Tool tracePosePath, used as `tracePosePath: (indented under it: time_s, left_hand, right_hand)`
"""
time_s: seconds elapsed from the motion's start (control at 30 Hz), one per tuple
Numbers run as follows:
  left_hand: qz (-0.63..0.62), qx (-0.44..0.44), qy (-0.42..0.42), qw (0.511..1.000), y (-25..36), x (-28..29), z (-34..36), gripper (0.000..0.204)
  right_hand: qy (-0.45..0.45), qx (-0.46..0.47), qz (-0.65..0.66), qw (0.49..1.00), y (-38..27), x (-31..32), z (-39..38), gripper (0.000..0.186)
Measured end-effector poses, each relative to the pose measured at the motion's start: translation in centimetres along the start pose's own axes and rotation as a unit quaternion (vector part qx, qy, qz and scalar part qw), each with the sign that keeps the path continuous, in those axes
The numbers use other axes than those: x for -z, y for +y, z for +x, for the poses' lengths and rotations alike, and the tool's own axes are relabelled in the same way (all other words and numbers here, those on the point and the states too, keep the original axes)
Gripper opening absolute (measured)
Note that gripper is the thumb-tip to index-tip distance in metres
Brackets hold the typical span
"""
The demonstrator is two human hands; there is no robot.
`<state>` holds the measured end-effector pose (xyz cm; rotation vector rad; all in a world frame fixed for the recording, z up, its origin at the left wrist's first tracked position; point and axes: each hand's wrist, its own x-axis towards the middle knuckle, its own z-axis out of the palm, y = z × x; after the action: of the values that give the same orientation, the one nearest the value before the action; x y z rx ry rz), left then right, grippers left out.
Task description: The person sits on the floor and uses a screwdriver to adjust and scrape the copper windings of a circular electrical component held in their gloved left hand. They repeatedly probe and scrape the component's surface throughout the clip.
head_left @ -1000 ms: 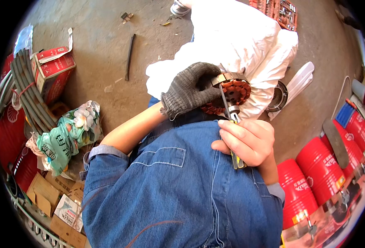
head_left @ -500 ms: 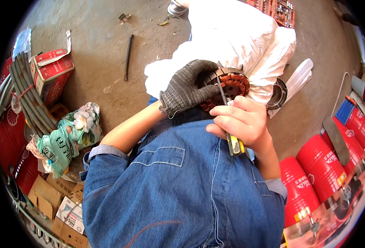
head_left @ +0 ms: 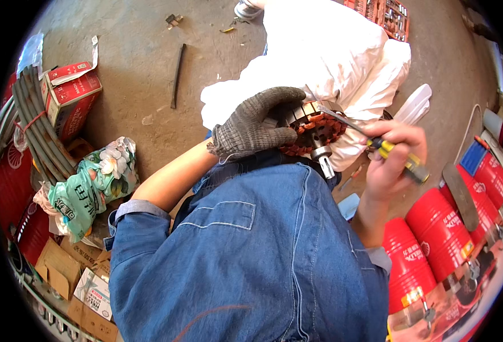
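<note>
My left hand [head_left: 251, 125], in a dark grey knit glove, grips a round motor part [head_left: 328, 128] with copper windings and a metal shaft [head_left: 321, 153] at my lap. My bare right hand [head_left: 394, 162] is closed round the black-and-yellow handle of a screwdriver [head_left: 416, 170]. Its long blade slants up and left to the upper rim of the motor part; whether the tip touches is unclear. Rumpled white cloth [head_left: 314, 45] spreads beyond both hands over what seems to be a leg, with a shoe [head_left: 247, 10] at its top.
A red socket case [head_left: 391, 23] lies at the top. On the left are a red box [head_left: 72, 91], coiled hoses [head_left: 40, 131], a floral bag [head_left: 89, 194] and cardboard [head_left: 63, 268]. Red drums [head_left: 439, 233] line the right. A dark strip [head_left: 177, 74] lies on the floor.
My right hand has moved right, and the screwdriver has swung from near upright to a slant across the motor part, uncovering more of the shaft.
</note>
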<state>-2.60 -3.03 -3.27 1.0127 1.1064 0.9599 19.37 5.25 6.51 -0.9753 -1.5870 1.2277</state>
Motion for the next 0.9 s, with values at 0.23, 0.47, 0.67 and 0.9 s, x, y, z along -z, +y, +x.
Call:
tracePosePath:
  time_s: [0.23, 0.47, 0.67, 0.9]
  left_hand:
    - [-0.229, 0.064, -0.050, 0.970, 0.7, -0.4, 0.0, 0.076]
    - [-0.162, 0.050, -0.068, 0.983, 1.5, -1.5, -0.4, 0.075]
    - [-0.118, 0.053, -0.090, 0.988, 2.0, -0.8, -0.3, 0.073]
    - [-0.137, 0.046, -0.088, 0.986, 1.6, -1.2, -0.6, 0.077]
  right_hand:
    - [0.043, -0.104, 0.055, 0.992, 3.3, -0.1, 5.0, 0.037]
    - [-0.040, -0.209, 0.257, 0.943, 5.9, -0.9, 7.7, 0.045]
    - [-0.092, -0.235, 0.302, 0.919, 6.2, -1.7, 8.0, 0.047]
    - [-0.134, -0.248, 0.304, 0.910, 6.5, -2.7, 7.8, 0.048]
